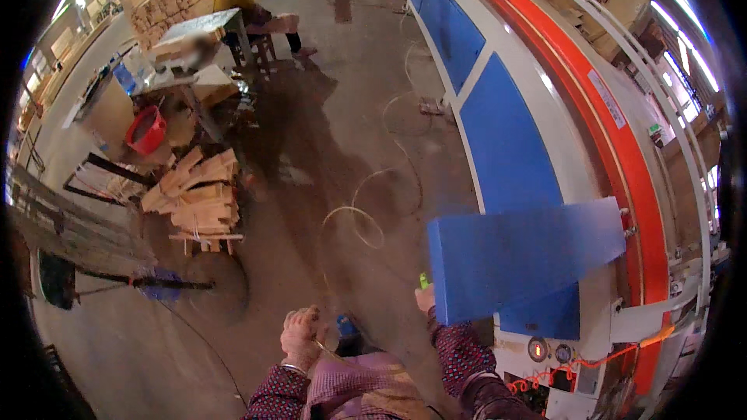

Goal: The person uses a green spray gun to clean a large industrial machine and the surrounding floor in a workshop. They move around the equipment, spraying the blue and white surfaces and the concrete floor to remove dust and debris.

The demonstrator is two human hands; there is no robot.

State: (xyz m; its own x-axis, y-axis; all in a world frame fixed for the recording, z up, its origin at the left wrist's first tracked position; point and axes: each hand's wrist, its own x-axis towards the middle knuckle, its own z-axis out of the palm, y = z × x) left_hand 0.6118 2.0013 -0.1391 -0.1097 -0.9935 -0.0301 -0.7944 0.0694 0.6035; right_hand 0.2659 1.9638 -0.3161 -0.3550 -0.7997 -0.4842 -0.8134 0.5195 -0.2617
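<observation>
Curled into a loose fist, my left hand (pixel 300 336) is hanging out in front of me over the concrete floor (pixel 327 148), and a thin pale cord (pixel 366 222) is seeming to run up from it, though whether my fingers are really closing on it I cannot tell. Right hand (pixel 425 299) now: it is pressing up against the lower left corner of the open blue panel door (pixel 521 257), mostly hidden behind that edge, so how far its fingers are open I cannot tell either. Something small and bright green (pixel 424 281) is poking up just above it, too tiny to name.

Staying with the head view, the blue door is swinging out from the long machine (pixel 591 132) on my right, a white body with blue panels and a red strip running along its top. Round dials and orange wiring (pixel 560 362) are showing below the door. The pale cord is looping in circles across the floor ahead of me. Over to my left, a stack of cut wood blocks (pixel 198 194) is sitting on a low stand, with a red bucket (pixel 145 131) beyond it beside a cluttered workbench (pixel 183 74). Farther back, another person (pixel 241 0) in a yellow top is sitting at a table, well apart from me.
</observation>
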